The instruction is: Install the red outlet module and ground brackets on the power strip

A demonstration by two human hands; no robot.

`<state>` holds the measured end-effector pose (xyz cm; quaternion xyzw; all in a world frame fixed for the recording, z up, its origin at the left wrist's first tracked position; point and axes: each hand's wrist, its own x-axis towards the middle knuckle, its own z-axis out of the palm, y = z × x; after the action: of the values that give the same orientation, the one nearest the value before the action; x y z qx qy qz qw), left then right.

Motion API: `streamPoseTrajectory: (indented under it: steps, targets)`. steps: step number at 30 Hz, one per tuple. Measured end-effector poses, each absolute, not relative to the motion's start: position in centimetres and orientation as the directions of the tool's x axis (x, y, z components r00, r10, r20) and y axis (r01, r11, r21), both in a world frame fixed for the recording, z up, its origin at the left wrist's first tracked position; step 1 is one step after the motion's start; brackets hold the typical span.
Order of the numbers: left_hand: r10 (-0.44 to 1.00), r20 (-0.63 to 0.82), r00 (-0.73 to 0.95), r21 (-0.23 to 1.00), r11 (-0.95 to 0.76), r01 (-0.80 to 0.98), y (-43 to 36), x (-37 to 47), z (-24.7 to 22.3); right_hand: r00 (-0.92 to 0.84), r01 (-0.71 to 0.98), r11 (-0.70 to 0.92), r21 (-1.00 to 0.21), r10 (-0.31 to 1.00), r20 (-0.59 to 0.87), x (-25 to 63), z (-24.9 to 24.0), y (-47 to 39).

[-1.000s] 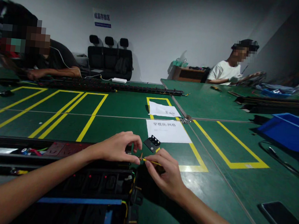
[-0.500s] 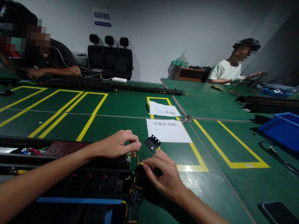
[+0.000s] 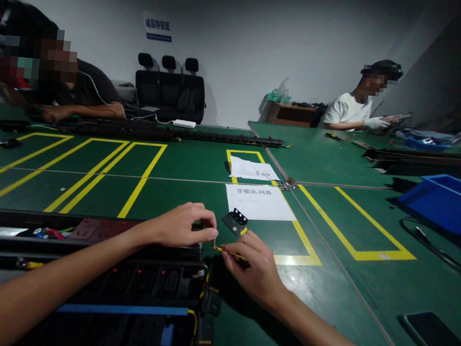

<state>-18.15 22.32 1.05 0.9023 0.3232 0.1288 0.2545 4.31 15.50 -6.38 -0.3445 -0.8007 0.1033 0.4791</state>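
Observation:
My left hand (image 3: 187,225) is closed in a pinch, thumb and fingertips on the top of a small brass-coloured screw (image 3: 214,243). The screw stands at the metal tip of a yellow wire (image 3: 235,254). That wire is pinched between the thumb and fingers of my right hand (image 3: 255,263). Just beyond my right fingers is a black bent plate with holes (image 3: 234,222), a bit of yellow against it; whether my hand touches it I cannot tell. Black power strips (image 3: 142,279) with sockets lie under my left forearm, their open ends near my hands.
White paper sheets (image 3: 260,202) lie ahead on the green table (image 3: 190,164), among yellow tape lines. A phone (image 3: 436,345) and a blue bin (image 3: 447,210) are to the right. Another long strip (image 3: 217,137) lies across the far side. Two people work beyond, left and right.
My left thumb and fingertips have come down and right onto the screw at the wire's tip. My right hand has hardly moved. The person at the right has shifted their gloved hand.

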Motion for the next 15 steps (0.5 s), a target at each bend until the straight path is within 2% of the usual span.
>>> streamPoseTrajectory:
  steps: [15]
  targets:
    - [0.615, 0.058, 0.786, 0.566, -0.669, 0.482, 22.31, -18.02, 0.95, -0.283, 0.605, 0.628, -0.489, 0.744, 0.605, 4.44, -7.29, 15.95]
